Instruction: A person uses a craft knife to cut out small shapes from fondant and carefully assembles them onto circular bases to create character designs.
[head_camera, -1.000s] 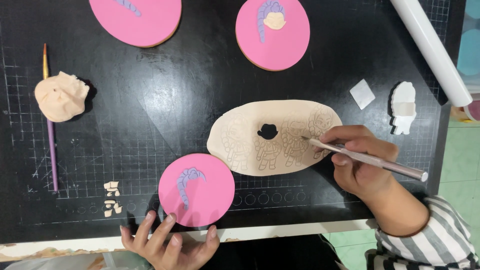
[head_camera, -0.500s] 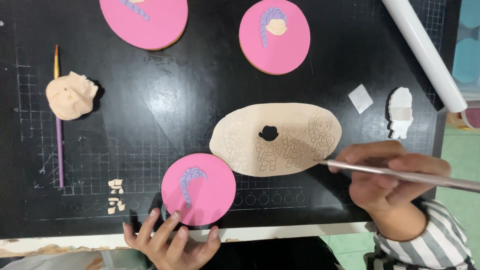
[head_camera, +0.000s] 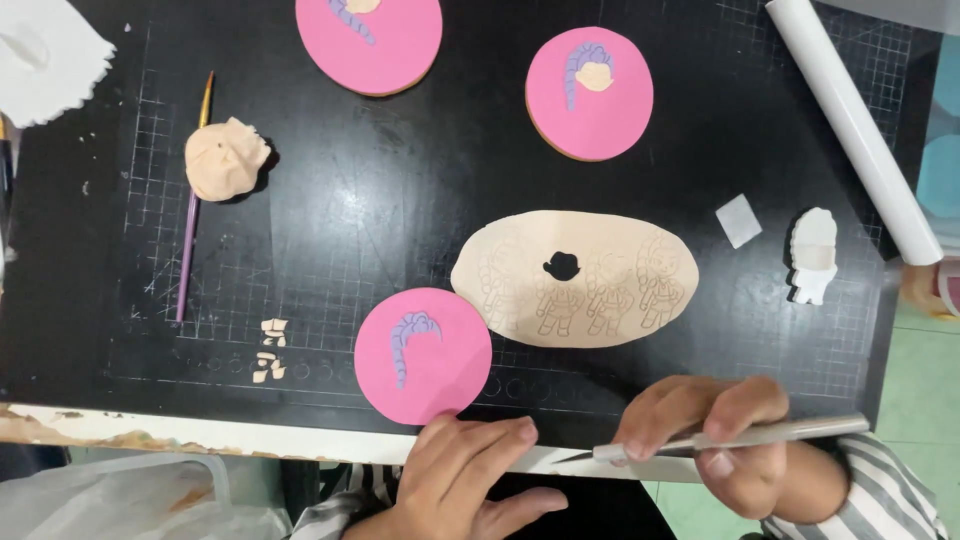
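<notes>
**Blade held off the paste, disc steadied at the desk edge**

A thin metal-handled craft knife (head_camera: 720, 440) is gripped in the right hand (head_camera: 730, 440), the fingers closed round its shaft and the small blade pointing left, over the near edge of the desk (head_camera: 200, 425). The blade is seen clear of the rolled oval of skin-coloured paste (head_camera: 575, 278), which lies just beyond that hand. Small figure outlines are pressed into the oval, and one head-shaped hole has been cut out of it near the middle.

The left hand (head_camera: 470, 470) lies loosely spread and holds nothing; its fingertips touch the near rim of a pink disc with a purple braid (head_camera: 423, 355), which sits at the oval's left end and appears to touch or just overlap it. Left of that disc, a few small cut paste pieces (head_camera: 268, 350) are laid on the black cutting mat (head_camera: 330, 220).

The step in hand is judged to be a pause between cuts. A further cut would call for the blade tip to be set on an impressed outline and traced lightly, the oval being kept still.

Two more pink discs (head_camera: 590, 95), a lump of paste (head_camera: 225, 158) and a brush (head_camera: 192, 210) lie beyond the oval.
</notes>
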